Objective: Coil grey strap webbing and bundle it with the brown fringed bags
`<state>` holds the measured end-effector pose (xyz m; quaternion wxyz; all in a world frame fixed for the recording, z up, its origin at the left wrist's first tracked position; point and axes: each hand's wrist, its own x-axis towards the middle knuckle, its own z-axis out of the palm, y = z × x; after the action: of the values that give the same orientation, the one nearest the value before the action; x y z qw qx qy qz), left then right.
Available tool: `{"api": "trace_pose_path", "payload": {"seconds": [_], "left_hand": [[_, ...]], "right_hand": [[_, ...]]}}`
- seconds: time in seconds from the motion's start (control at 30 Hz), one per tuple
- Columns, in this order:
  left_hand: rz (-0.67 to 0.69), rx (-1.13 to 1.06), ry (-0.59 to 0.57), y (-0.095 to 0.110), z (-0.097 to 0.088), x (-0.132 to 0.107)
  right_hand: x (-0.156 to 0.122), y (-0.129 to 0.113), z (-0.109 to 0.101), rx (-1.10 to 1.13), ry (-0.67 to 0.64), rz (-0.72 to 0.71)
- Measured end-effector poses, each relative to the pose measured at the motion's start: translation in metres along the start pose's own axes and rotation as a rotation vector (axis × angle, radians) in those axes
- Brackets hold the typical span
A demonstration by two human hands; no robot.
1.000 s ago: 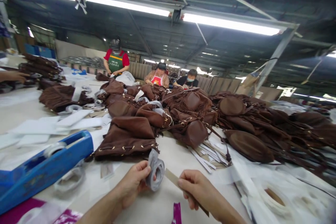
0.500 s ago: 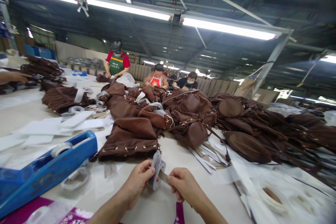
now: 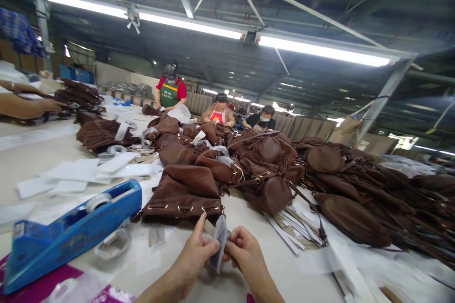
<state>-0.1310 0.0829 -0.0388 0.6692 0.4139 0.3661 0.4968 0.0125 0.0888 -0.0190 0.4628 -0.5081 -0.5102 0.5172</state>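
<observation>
Between my hands is a grey, plastic-wrapped, coiled-looking bundle (image 3: 221, 239), held upright and seen nearly edge-on; its exact kind is unclear. My left hand (image 3: 194, 253) grips it with the thumb, the index finger pointing up. A flat brownish-grey strip (image 3: 209, 228) shows on the bundle's left side, by that index finger. My right hand (image 3: 246, 252) is closed with its fingertips at the bundle's right face; what they pinch there is partly hidden. Just beyond lies a brown drawstring bag (image 3: 185, 191) with metal eyelets along its near edge.
At left stands a blue tape dispenser (image 3: 76, 229), with white foam sheets (image 3: 71, 175) behind it. Many brown bags (image 3: 273, 151) are heaped across the table. Paper strips (image 3: 289, 234) lie to the right. Several people work beyond; another person's arm (image 3: 30, 104) reaches in at far left.
The strip, earlier held in my right hand on the bundle's right, now shows on its left. My right hand has closed in on the bundle, and the view has swung left.
</observation>
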Motion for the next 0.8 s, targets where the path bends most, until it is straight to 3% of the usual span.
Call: {"api": "trace_pose_path", "payload": {"seconds": [0.2,0.4,0.6,0.7,0.8], "left_hand": [[-0.03,-0.05,0.027,-0.004,-0.004,0.001],[-0.047,-0.094,-0.021,0.001,-0.004,0.0],[0.037,-0.041,-0.023,0.003,0.004,-0.002],[0.108,0.059,0.007,0.007,0.006,-0.004],[0.183,0.155,0.021,0.012,0.006,-0.005]], "right_hand": [[0.006,0.007,0.0,0.14,-0.079,-0.036],[0.009,0.001,0.001,0.089,-0.101,-0.01],[-0.012,-0.02,-0.023,0.1,-0.13,0.102],[-0.019,-0.022,-0.035,0.139,-0.218,0.073],[-0.019,-0.018,-0.04,0.134,-0.311,-0.043]]}}
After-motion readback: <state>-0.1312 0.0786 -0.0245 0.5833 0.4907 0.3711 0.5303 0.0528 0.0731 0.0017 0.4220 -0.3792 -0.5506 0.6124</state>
